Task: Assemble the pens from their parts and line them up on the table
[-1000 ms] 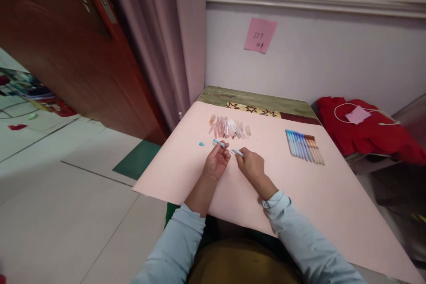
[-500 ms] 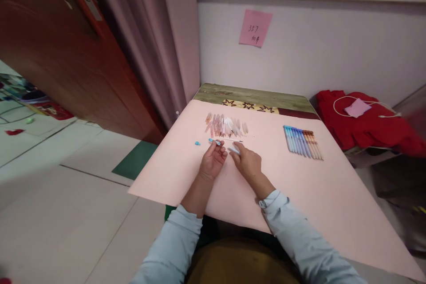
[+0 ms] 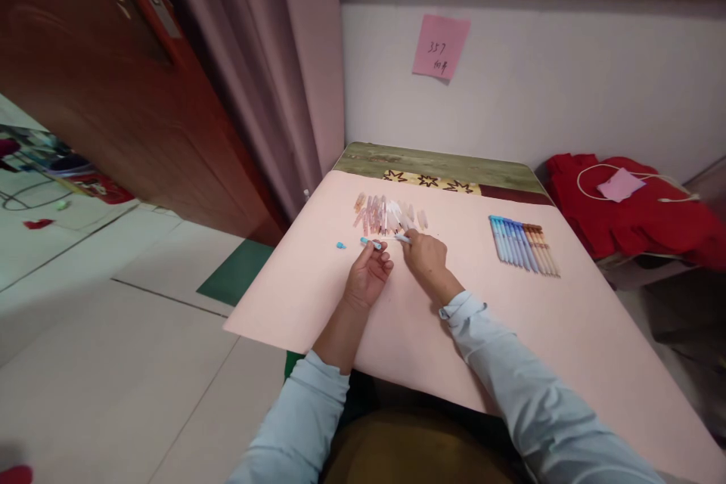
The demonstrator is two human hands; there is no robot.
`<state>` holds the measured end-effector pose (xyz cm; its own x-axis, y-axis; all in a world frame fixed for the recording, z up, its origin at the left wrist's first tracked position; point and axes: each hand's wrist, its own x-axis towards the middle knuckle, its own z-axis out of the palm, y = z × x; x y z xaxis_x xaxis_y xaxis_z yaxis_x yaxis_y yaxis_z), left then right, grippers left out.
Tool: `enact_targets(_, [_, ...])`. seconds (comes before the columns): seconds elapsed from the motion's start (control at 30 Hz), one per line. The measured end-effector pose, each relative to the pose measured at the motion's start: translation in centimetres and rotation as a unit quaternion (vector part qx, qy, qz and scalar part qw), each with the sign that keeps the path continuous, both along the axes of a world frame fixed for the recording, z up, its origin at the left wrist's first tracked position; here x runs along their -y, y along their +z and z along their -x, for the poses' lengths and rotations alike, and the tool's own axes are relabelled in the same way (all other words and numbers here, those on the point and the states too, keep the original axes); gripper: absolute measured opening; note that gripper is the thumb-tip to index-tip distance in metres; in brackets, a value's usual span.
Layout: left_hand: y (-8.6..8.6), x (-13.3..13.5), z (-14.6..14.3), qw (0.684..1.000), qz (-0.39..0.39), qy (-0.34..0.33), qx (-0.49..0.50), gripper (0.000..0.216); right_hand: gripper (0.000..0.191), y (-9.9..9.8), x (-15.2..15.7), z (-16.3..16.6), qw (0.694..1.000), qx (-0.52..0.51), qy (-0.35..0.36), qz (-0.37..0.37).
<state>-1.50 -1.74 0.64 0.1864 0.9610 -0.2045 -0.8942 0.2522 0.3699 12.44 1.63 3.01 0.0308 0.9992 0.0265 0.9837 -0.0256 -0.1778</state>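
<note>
My left hand (image 3: 368, 276) is closed on a short light-blue pen part (image 3: 370, 243), held just above a pink sheet (image 3: 499, 333) that covers the table. To its right, my right hand (image 3: 424, 255) pinches a thin white pen piece (image 3: 401, 238) at the near edge of a pile of loose pink and clear pen parts (image 3: 389, 215). A small blue cap (image 3: 341, 246) lies alone on the sheet, left of my left hand.
A row of several blue and brown pens (image 3: 525, 244) lies on the sheet to the right. A red cloth (image 3: 624, 215) with a white cable sits beyond the table's right side. A pink note (image 3: 441, 47) hangs on the wall; a curtain and wooden door stand at left.
My right hand has moved away from the left hand, up toward the pile of pen parts, carrying the thin white piece. My left hand has stayed put with the blue part.
</note>
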Motion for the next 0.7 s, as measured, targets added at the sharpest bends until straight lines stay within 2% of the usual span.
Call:
enact_targets(0.17, [0.0, 0.0, 0.0, 1.0, 0.008, 0.005, -0.001, 0.011, 0.028, 1.3, -0.9, -0.4, 0.995, 0.054, 0.069, 0.044])
enact_targets(0.27, [0.0, 0.1, 0.0, 1.0, 0.013, 0.009, -0.001, 0.01, 0.027, 2.0, -0.4, -1.0, 0.993, 0.061, 0.098, 0.036])
enact_targets(0.33, [0.1, 0.1, -0.1, 1.0, 0.012, 0.011, -0.002, 0.01, 0.027, 2.1, 0.6, -1.5, 0.997, 0.02, 0.073, 0.009])
enact_targets(0.4, [0.2, 0.2, 0.0, 1.0, 0.012, 0.008, -0.005, 0.01, 0.026, 1.9, 2.1, -2.0, 0.997, -0.07, 0.043, -0.004])
enact_targets(0.53, [0.1, 0.2, 0.0, 1.0, 0.008, -0.024, -0.003, 0.011, 0.028, 0.9, 5.0, -2.4, 0.969, -0.244, 0.036, -0.005])
enact_targets(0.7, [-0.2, 0.1, -0.1, 0.999, -0.007, -0.034, -0.004, 0.011, 0.025, -0.2, 6.4, -2.0, 0.957, -0.281, 0.053, -0.041])
